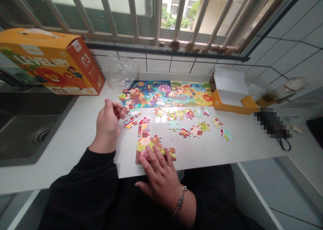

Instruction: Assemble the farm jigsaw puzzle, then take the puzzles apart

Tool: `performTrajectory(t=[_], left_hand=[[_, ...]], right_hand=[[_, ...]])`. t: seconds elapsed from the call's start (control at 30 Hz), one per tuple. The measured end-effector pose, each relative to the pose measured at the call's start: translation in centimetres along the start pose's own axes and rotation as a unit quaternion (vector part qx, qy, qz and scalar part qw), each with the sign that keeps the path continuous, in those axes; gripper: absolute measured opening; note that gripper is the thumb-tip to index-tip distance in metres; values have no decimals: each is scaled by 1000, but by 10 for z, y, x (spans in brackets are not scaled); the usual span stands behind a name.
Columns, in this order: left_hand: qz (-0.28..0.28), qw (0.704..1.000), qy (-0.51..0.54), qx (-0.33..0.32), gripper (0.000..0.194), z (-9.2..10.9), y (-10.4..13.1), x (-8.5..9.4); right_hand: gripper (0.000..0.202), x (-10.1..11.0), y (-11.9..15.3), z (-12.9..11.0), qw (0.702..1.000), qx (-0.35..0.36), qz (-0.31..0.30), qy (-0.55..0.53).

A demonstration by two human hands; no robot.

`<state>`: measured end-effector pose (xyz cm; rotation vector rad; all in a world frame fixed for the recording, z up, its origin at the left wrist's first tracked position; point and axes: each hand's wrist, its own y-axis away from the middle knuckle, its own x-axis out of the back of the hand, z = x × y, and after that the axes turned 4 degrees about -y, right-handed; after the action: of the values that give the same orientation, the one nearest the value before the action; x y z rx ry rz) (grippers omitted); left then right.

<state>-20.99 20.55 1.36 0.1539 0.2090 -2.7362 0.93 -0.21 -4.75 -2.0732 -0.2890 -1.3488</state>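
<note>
Right hand: the right hand (160, 174) lies palm down, open, its fingers spread over the lower edge of the puzzle; a beaded bracelet (180, 200) circles the wrist.
Puzzle: the partly joined puzzle (143, 140) sits at the counter's near edge, an L shape with a red barn at the top of its upright arm and green and brown ground along the bottom.
Left hand: the left hand (108, 124) is up and left of the puzzle, fingers loosely curled; whether it holds anything, I cannot tell.
Loose pieces: colorful loose pieces (196, 131) lie scattered beyond and to the right of the puzzle, with more beside the left hand.
Pictures: behind them, two joined pictures lie side by side, a blue one (148, 88) and a yellow one (199, 92) with a lion; some pieces lie on top.
Containers: a clear bag (121, 75) stands at back left, next to a big orange box (47, 63) reading "LEVEL UP!". A small open box (232, 100) is at back right.
Surroundings: a white counter (202, 152), a dark sink (30, 132) at left, and a barred window (156, 14) above.
</note>
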Motion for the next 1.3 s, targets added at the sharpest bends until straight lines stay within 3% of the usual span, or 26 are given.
performTrajectory(t=[0.1, 0.3, 0.4, 0.53, 0.63, 0.77, 0.83, 0.9, 1.0, 1.07, 1.17, 1.3], left_hand=[[-11, 1000, -5, -1, 58, -1, 0, 0], [-1, 1000, -9, -1, 59, -1, 0, 0], [-9, 1000, 1, -6, 58, -1, 1, 0], [-8, 1000, 4, -18, 59, 2, 1, 2], [30, 999, -12, -44, 58, 12, -2, 12], [129, 988, -42, -74, 57, 25, -10, 37], [117, 983, -106, -90, 48, 23, -15, 52], [97, 964, -235, -81, 35, 16, -20, 68], [-11, 899, -438, -14, 21, 0, -29, 87], [-59, 851, -519, -49, 20, -10, -34, 94], [-85, 820, -558, -95, 31, -17, -34, 96], [-106, 819, -549, -127, 49, -13, -23, 85]], right_hand=[[70, 16, -1, 5, 999, 19, 25, -19], [21, 61, 0, 29, 992, 34, 88, -90], [39, 79, 10, 53, 993, 18, 99, -65], [41, 87, 26, 94, 992, -33, 125, 1], [44, 84, 33, 117, 983, -92, 158, 25], [44, 76, 33, 124, 979, -124, 153, 42], [44, 74, 31, 122, 983, -110, 137, 53], [45, 73, 31, 121, 983, -110, 135, 60], [45, 73, 31, 122, 981, -124, 138, 62], [46, 72, 32, 124, 980, -129, 136, 60], [45, 71, 33, 125, 980, -133, 134, 57], [45, 70, 33, 125, 981, -133, 131, 59]])
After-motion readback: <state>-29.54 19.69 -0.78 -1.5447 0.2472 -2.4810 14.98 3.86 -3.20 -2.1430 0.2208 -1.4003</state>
